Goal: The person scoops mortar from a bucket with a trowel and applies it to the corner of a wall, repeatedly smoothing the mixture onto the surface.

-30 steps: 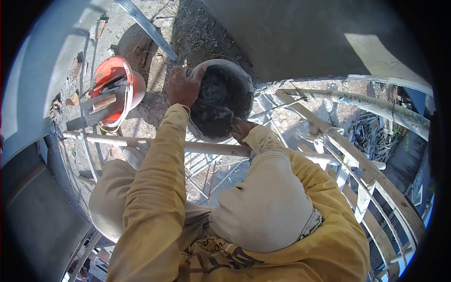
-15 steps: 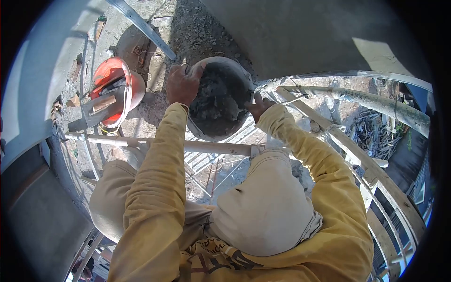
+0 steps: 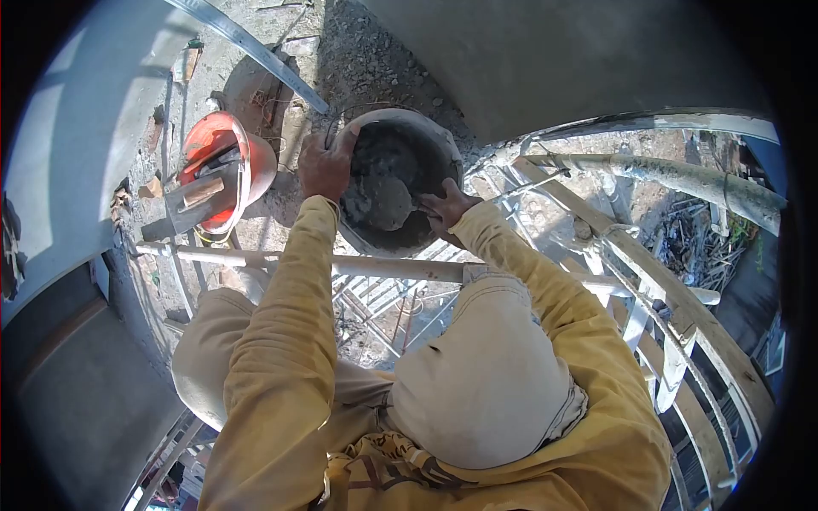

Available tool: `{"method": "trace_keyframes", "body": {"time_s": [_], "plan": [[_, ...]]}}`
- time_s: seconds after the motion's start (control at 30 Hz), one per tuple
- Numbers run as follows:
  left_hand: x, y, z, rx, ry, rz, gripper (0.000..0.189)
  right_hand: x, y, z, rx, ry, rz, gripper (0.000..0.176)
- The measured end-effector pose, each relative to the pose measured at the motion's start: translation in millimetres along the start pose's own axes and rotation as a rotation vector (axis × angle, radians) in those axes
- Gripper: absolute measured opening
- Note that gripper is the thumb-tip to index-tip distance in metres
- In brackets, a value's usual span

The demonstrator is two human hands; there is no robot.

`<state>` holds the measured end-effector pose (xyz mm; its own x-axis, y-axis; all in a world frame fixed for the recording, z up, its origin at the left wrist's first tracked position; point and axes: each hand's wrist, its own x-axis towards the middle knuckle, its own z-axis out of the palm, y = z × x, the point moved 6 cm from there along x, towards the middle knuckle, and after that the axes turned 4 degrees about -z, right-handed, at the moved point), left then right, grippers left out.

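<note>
A dark bucket (image 3: 445, 136) of wet grey mortar (image 3: 383, 152) stands in front of me. My left hand (image 3: 326, 166) is closed on its left rim. Over the right side of the bucket, my right hand (image 3: 449, 207) grips a trowel whose rounded, mortar-covered blade (image 3: 388, 204) points left, inside the bucket at the mortar. The trowel's handle is mostly hidden in my fingers.
To the left sits an orange bucket (image 3: 262, 168) with tools in it and a flat board (image 3: 183, 209) leaning out. A wooden pole (image 3: 366, 266) crosses before my knees. Timber rails (image 3: 648, 268) and a rope run along the right. A grey wall (image 3: 579, 60) rises ahead.
My right hand has moved from the bucket's right rim inward, and the trowel blade now shows plainly over the mortar. My left hand stays on the rim. The view has shifted slightly.
</note>
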<state>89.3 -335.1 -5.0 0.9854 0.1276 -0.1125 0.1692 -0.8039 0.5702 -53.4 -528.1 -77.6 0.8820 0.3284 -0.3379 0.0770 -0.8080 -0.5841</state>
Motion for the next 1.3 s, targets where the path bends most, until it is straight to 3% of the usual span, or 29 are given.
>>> {"method": "trace_keyframes", "body": {"time_s": [0.03, 0.1, 0.23, 0.37, 0.47, 0.53, 0.6, 0.7, 0.97, 1.03, 1.3], "plan": [[1, -1, 1, -0.001, -0.010, -0.009, 0.056, -5, 10, 7, -0.001, -0.002, 0.000, 0.036], [4, -1, 2, -0.012, -0.019, -0.011, 0.057, -13, 20, -2, 0.137, 0.221, -0.107, 0.037], [9, 5, 3, 0.020, -0.021, -0.008, 0.059, -52, 21, -54, 0.075, 0.138, 0.138, 0.035], [15, -6, 6, 0.050, -0.018, -0.015, 0.064, -107, 45, -77, 0.018, 0.247, 0.209, 0.034], [17, -7, 9, 0.059, -0.077, -0.034, 0.065, -158, 62, -97, 0.035, 0.209, 0.381, 0.035], [19, -10, 12, 0.090, -0.068, -0.034, 0.066, -190, 84, -88, 0.121, 0.242, 0.369, 0.038], [20, -15, 13, 0.077, -0.059, -0.045, 0.067, -212, 98, -91, 0.052, 0.215, 0.492, 0.040], [23, -17, 20, 0.142, -0.015, 0.108, 0.067, -231, 133, -75, 0.020, 0.272, 0.526, 0.041], [7, 7, 8, 0.045, -0.047, -0.031, 0.060, -189, 166, -63, -0.113, 0.242, 0.725, 0.044], [6, 6, 8, 0.046, -0.038, -0.020, 0.060, -177, 181, -53, -0.062, 0.219, 0.758, 0.049], [6, 5, 5, 0.088, 0.015, 0.001, 0.062, -132, 230, -37, 0.162, 0.314, 0.782, 0.039]]}}
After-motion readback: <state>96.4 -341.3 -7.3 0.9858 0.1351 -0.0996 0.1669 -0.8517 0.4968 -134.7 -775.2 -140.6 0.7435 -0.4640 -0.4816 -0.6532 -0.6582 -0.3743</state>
